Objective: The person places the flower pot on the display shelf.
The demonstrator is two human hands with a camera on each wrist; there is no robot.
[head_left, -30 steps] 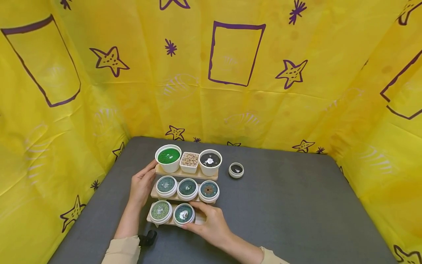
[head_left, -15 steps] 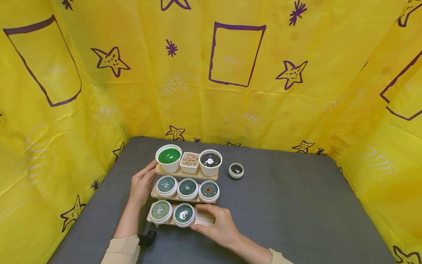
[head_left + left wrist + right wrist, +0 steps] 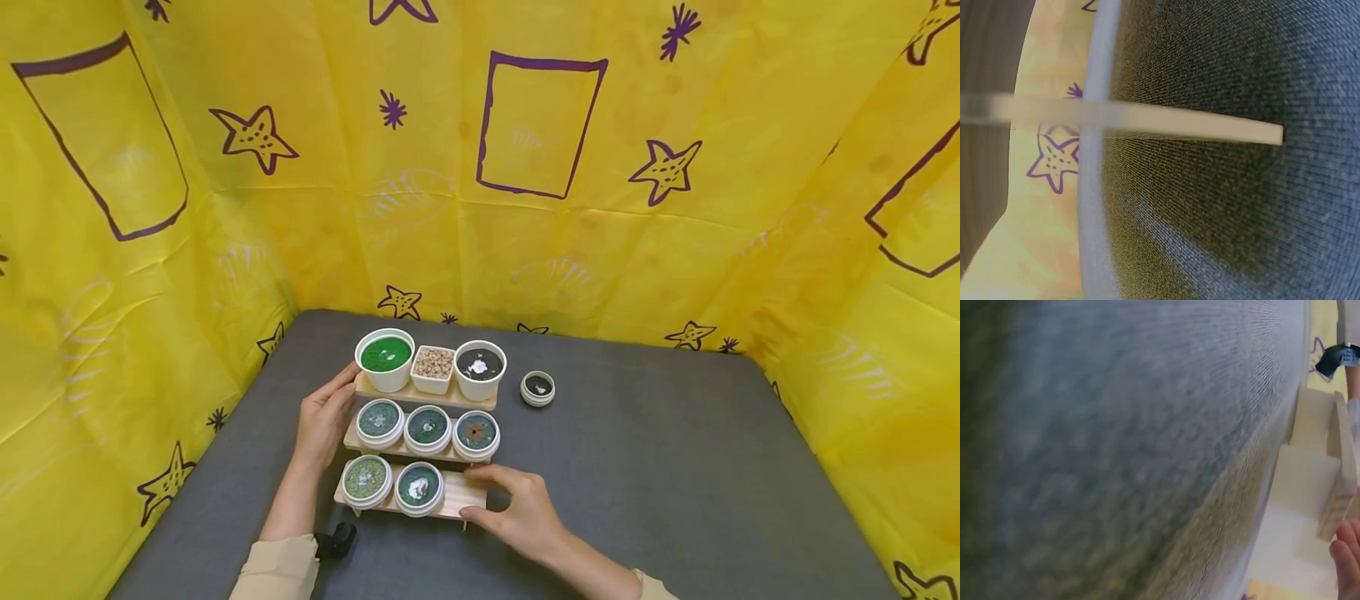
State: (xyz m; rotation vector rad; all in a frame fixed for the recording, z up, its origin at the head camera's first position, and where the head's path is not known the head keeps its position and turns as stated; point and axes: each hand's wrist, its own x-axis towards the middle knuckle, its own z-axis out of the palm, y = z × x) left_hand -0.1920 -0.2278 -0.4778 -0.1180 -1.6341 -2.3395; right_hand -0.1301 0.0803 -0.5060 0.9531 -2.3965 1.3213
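A three-step wooden stand (image 3: 465, 493) holds several white cups. My left hand (image 3: 321, 423) grips the left end of its top step, fingertips beside the cup with green filling (image 3: 385, 360). On the bottom step are a speckled green cup (image 3: 366, 482) and a teal cup with a white patch (image 3: 419, 488). My right hand (image 3: 525, 510) is around the step's bare right end, thumb and finger spread, apart from the teal cup. In the right wrist view, its fingertips (image 3: 1346, 540) are close to the step's corner. Part of the left fingers is hidden behind the stand.
A small cup with dark filling (image 3: 537, 387) sits on the grey cloth (image 3: 660, 467), right of the stand. The middle step bears several teal cups. Yellow patterned sheets (image 3: 540, 250) enclose the back and sides. A pale strip (image 3: 1210, 123) crosses the left wrist view.
My right hand has left the teal cup's side and drawn rightward along the bottom step, baring its right end. The cups, the stand and my left hand have stayed in place.
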